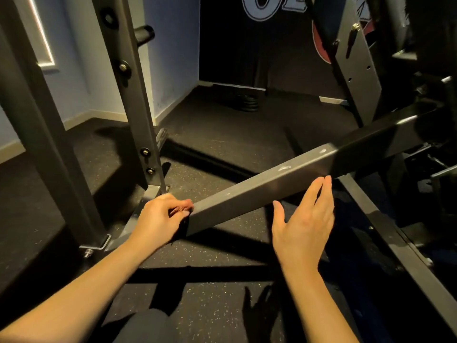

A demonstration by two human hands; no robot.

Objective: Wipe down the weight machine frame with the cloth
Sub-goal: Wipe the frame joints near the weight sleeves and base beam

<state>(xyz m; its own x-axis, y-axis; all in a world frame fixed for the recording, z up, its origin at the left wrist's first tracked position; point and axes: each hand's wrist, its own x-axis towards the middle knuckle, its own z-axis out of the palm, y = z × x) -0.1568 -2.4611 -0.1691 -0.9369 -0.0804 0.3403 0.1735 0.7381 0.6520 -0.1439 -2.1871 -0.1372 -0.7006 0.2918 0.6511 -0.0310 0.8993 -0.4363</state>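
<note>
Left hand (163,216) curled round near end of slanted grey square-section steel frame bar (272,184), right hand (304,226) flat, open, empty, fingertips by bar's lower edge; no cloth clearly visible, so wiping progress can't be judged.

The left hand (162,219) curls over the near end of the beam (259,191) and hides it, and the dark patch (182,230) under its palm is too dim to identify. The far end of the beam blurs into dark machine parts (425,154) at the right, where little can be made out. The top edge cuts off the uprights (138,107) and the wall logo (267,8); the plates (248,102) below are too dim to count.
</note>
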